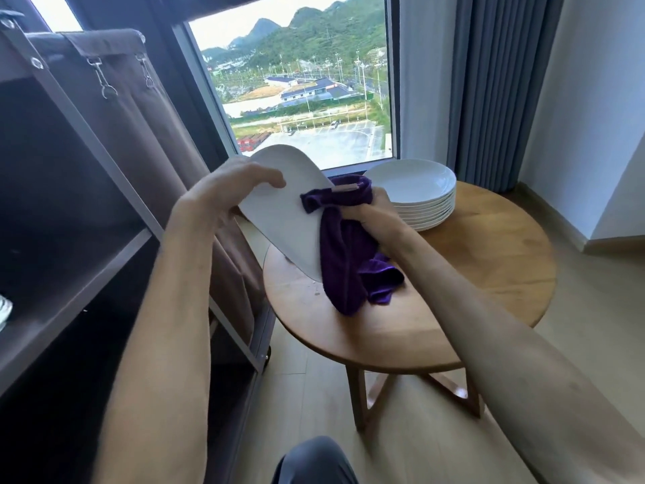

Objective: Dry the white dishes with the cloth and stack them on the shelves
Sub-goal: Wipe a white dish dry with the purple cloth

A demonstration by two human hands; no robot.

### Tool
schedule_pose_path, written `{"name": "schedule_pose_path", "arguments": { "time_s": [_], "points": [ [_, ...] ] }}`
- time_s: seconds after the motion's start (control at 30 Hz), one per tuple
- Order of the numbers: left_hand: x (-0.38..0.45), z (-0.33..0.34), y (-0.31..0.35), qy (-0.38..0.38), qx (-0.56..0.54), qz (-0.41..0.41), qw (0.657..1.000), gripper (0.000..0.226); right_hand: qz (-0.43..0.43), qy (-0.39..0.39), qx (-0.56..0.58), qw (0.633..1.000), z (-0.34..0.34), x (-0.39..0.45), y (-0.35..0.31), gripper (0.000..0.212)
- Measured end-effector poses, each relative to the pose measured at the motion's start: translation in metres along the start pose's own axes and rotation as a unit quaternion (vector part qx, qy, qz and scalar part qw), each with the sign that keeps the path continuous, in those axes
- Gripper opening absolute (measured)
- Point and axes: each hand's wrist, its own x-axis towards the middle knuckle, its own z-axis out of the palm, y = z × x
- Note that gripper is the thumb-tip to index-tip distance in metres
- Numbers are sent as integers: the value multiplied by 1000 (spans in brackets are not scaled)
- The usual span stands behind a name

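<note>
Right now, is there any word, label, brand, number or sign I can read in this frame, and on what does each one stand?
None can be read.
Cloth: a small pale tag sits at its top edge, with no print legible.
Plate in the left hand and the stack of plates: plain white, no marks showing.
Buildings outside the window: any signs are too small and blurred.
Shelf unit: no label visible.
</note>
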Motion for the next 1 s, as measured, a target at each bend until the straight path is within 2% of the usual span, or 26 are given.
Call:
{"name": "schedule_pose_path", "arguments": {
  "time_s": [0.07, 0.13, 0.17, 0.23, 0.27, 0.33, 0.4, 0.47, 0.53, 0.6, 0.67, 0.73, 0.8, 0.83, 0.9, 0.93, 1.0],
  "points": [
    [-2, 6, -1, 4, -89, -18, 996, 66, 6, 35, 9, 999, 4, -1, 4, 28],
    [-5, 27, -9, 77, -231, -18, 970, 64, 10, 84, 38, 996, 9, 0, 9, 23],
    [-8, 44, -14, 126, -296, -15, 947, 57, 13, 117, 59, 991, 14, 1, 11, 21],
    [-10, 86, -29, 198, -380, 4, 904, 29, 18, 191, 97, 977, 25, 3, 15, 21],
    [-11, 106, -33, 216, -387, 22, 896, 13, 20, 217, 108, 970, 28, 3, 17, 24],
    [-10, 126, -41, 254, -362, 53, 895, 24, 21, 233, 100, 967, 29, 2, 21, 26],
    [-5, 124, -49, 244, -308, 59, 918, 27, 19, 220, 67, 973, 20, -1, 20, 26],
    [-3, 113, -54, 168, -243, 78, 952, 22, 5, 212, 47, 976, 7, -2, 13, 26],
    [-3, 96, -55, 70, -144, 87, 983, 22, -5, 233, 73, 970, -5, 0, 6, 23],
    [-3, 82, -53, -6, -38, 72, 997, 20, -2, 255, 88, 963, -14, -1, 5, 23],
    [-1, 75, -47, -35, -8, 51, 998, 14, 12, 267, 92, 959, -16, -3, 9, 23],
    [-3, 79, -44, 31, -88, 47, 994, 15, 12, 294, 129, 947, -13, -5, 12, 27],
    [-10, 95, -47, 151, -244, 29, 958, 30, 12, 357, 195, 913, -5, -4, 13, 31],
    [-13, 107, -51, 177, -316, 18, 932, 34, 24, 401, 233, 885, -2, -3, 13, 31],
    [-20, 140, -54, 160, -389, 15, 907, 29, 61, 459, 288, 838, 8, -3, 16, 29],
    [-22, 155, -54, 158, -408, 9, 899, 28, 76, 463, 299, 831, 14, -5, 20, 28],
    [-21, 172, -51, 233, -417, -11, 878, 26, 84, 447, 305, 837, 27, -9, 24, 30]
  ]
}}
